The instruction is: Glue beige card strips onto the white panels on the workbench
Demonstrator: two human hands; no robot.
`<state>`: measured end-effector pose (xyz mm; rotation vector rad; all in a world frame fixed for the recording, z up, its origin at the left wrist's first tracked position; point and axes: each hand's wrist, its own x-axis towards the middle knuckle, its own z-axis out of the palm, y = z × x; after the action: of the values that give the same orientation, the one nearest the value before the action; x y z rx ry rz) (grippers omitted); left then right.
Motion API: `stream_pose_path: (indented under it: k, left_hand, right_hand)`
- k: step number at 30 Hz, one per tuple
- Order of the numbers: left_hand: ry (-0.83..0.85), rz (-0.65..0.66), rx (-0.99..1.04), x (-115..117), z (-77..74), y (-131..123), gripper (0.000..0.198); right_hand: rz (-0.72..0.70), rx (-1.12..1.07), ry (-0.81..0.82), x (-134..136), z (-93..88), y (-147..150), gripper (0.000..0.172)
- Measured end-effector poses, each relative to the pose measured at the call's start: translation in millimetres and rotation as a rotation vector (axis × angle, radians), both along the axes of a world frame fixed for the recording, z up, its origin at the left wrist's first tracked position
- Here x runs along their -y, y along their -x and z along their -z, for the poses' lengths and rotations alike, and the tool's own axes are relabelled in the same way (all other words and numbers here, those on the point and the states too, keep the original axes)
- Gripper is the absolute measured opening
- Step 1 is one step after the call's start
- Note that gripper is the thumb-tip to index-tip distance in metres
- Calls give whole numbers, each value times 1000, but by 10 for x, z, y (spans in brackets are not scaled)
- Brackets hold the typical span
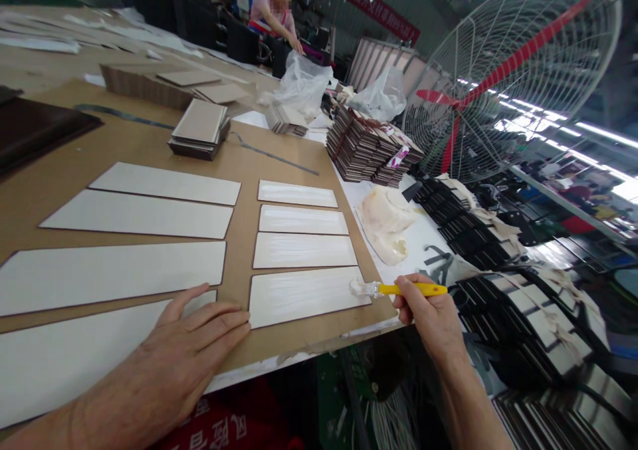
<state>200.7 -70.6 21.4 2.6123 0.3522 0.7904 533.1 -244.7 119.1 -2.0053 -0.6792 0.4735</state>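
My right hand [428,314] is closed around the yellow handle of a glue brush [399,289]. The brush's white bristles rest on the right end of the nearest short white panel [304,296], which looks wet with glue. My left hand [192,340] lies flat with fingers stretched out on the brown board [239,230]. Its fingertips touch the left edge of that same panel and overlap a long white panel [64,357]. Three more short glue-coated panels [303,250] lie in a column behind it.
Long white panels [139,214] lie in a column on the left. A lump of white glue [386,221] sits on the white table to the right. Stacks of dark boards [366,151], a small stack [199,127], plastic bags, a large fan [503,71] and a seated person [274,8] stand beyond.
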Motion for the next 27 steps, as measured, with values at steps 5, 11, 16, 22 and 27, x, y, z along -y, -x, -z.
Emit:
stream_pose_path:
  k: [5,11,16,22,27]
  left_hand:
    - [-3,-5,8,-21,-41,-41,35]
    - [22,43,-99,-31,-394,-3,31]
    - [-51,-155,-94,-523,-671,293,30]
    - [-171,-570,-293,-1798,-501,806,39]
    - [-121,-755,-341,-2353,-110,887,51]
  right_hand:
    - [52,17,-40,43,-82,-11,37]
    - [59,-144,-291,-380,-200,22,39]
    - [-130,-386,-330,-1174,-429,368,44]
    - [-491,-504,-357,-2298,-504,983,40]
    - [-606,-576,-331,-3183,-305,1340,37]
